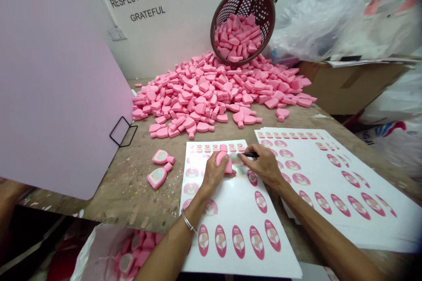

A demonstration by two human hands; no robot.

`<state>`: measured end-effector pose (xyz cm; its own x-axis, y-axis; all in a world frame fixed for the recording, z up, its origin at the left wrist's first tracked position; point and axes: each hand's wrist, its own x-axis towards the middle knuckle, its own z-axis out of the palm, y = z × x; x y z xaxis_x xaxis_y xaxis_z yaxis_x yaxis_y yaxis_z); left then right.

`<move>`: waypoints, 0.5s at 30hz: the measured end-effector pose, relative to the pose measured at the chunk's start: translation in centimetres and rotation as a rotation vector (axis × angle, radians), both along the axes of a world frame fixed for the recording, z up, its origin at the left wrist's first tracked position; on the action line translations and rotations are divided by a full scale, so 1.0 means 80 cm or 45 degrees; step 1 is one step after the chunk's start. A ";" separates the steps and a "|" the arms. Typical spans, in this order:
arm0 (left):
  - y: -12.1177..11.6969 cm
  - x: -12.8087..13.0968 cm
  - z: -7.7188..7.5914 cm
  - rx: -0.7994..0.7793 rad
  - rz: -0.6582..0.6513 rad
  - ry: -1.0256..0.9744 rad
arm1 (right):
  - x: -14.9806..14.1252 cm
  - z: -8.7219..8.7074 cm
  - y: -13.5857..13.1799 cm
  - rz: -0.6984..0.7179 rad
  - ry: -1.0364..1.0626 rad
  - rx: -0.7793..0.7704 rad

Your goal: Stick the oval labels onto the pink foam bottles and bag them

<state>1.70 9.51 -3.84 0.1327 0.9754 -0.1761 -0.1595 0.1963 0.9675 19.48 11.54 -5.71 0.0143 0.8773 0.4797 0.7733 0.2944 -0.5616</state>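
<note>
My left hand (212, 171) is closed around a small pink bottle-shaped piece (228, 166), its cap end pointing away from me. Between the fingers of my right hand (265, 164) is a slim black pen-like tool (249, 154), its tip near a pale sticker beside the bottle piece. Whether the sticker is on the tip or on the sheet, I cannot tell. Both hands are over a white sticker sheet (231, 206) with pink oval and rounded labels, some spots bare. To the left lie two pink bottle pieces (157, 177) bearing labels.
A large heap of pink bottle pieces (198, 92) spills from a tipped brown basket (269, 17) at the wall. More sticker sheets (316, 184) lie right. A pale board (66, 74) stands left; a cardboard box (349, 83) sits right. Below the table edge, a white bag (95, 250) holds pieces.
</note>
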 end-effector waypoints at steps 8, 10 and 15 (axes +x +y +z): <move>-0.018 -0.009 0.023 -0.109 -0.017 -0.330 | -0.032 0.058 -0.040 0.107 0.630 -0.250; -0.027 -0.014 0.031 -0.170 -0.010 -0.444 | -0.044 0.062 -0.048 0.160 0.619 -0.257; -0.042 -0.023 0.042 -0.153 -0.027 -0.536 | -0.059 0.064 -0.060 0.227 0.552 -0.213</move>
